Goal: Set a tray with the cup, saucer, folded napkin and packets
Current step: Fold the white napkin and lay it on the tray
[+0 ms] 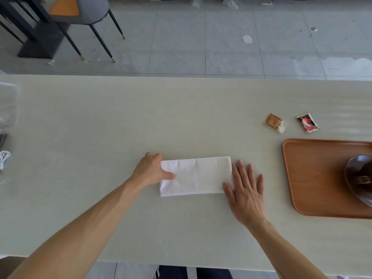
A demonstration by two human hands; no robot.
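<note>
A white napkin, folded into a long rectangle, lies flat in the middle of the pale table. My left hand grips its left end, thumb on top and fingers curled under the edge. My right hand lies flat with fingers spread beside the napkin's right end, its thumb touching the corner. At the right edge a brown wooden tray holds a dark brown saucer with a dark cup on it, both partly cut off. A brown packet and a red packet lie on the table beyond the tray.
A white cable and clear plastic items sit at the table's left edge. Beyond the far edge is tiled floor with a chair at the back left and scraps of litter.
</note>
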